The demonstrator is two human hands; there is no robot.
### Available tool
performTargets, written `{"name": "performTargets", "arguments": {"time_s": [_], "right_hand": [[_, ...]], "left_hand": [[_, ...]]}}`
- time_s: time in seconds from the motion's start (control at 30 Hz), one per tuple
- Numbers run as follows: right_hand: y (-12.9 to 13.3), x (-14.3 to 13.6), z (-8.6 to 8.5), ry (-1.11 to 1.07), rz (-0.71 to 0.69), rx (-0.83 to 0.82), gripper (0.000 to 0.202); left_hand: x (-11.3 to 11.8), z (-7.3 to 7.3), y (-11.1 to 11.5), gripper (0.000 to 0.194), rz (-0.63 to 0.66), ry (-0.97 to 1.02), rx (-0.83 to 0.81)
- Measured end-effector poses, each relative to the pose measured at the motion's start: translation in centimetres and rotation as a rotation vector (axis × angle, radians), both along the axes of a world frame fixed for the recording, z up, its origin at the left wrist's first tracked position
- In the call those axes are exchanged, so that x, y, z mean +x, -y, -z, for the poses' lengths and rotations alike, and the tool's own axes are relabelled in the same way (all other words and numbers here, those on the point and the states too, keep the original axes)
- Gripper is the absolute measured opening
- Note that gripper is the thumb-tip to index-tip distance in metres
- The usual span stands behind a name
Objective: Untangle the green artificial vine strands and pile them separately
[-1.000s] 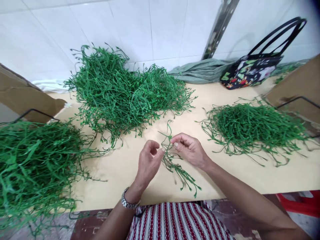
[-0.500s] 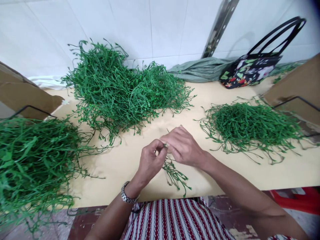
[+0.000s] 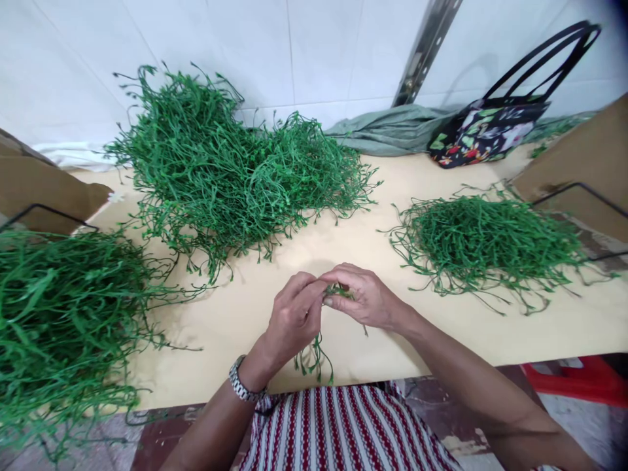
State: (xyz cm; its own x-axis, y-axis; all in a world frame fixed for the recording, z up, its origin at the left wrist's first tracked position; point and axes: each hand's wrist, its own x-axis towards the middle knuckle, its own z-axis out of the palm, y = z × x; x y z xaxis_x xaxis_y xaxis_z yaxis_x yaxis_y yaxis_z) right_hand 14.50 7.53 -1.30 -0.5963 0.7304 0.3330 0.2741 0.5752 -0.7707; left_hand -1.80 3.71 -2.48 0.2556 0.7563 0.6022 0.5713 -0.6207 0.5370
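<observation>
Over the front middle of the table, my two hands meet at the fingertips around thin green plastic-looking stems [image 3: 314, 360]. My left hand [image 3: 297, 314] is closed on them, and their budded ends hang below it toward the table's near edge. Bent fingers of my right hand [image 3: 366, 297] pinch the same stems, with a bit of green showing between thumb and forefinger. One stem end pokes out beneath the right hand. Exactly where the fingers join the stems is partly hidden.
Heaps of similar green stems lie at the left [image 3: 63, 314], the back [image 3: 230, 170] and the right [image 3: 490, 242]. A flowered handbag [image 3: 490, 131] stands by the wall. Cardboard pieces [image 3: 583, 163] flank the table [image 3: 220, 347]. A red plastic item [image 3: 579, 379] is below at right.
The hanging stems have swung from below the right hand to below the left. My left fingers have rolled over, and my right hand has turned and lowered slightly.
</observation>
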Motion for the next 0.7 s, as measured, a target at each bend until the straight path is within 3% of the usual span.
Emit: {"name": "performTargets", "arguments": {"time_s": [0.17,0.23,0.47,0.7], "right_hand": [[0.6,0.0,1.5,-0.123,-0.026,-0.440,0.023],[0.9,0.0,1.9,-0.177,-0.030,-0.509,0.023],[1.4,0.3,2.2,-0.267,0.080,-0.172,0.013],[0.9,0.8,2.4,-0.112,0.098,0.199,0.007]], "left_hand": [[0.0,0.3,0.2,0.028,0.037,-0.063,0.075],[0.1,0.3,0.2,0.028,0.051,-0.057,0.083],[0.2,-0.6,0.2,0.019,0.101,-0.023,-0.028],[-0.1,-0.9,0.2,0.019,0.156,-0.026,-0.164]]}}
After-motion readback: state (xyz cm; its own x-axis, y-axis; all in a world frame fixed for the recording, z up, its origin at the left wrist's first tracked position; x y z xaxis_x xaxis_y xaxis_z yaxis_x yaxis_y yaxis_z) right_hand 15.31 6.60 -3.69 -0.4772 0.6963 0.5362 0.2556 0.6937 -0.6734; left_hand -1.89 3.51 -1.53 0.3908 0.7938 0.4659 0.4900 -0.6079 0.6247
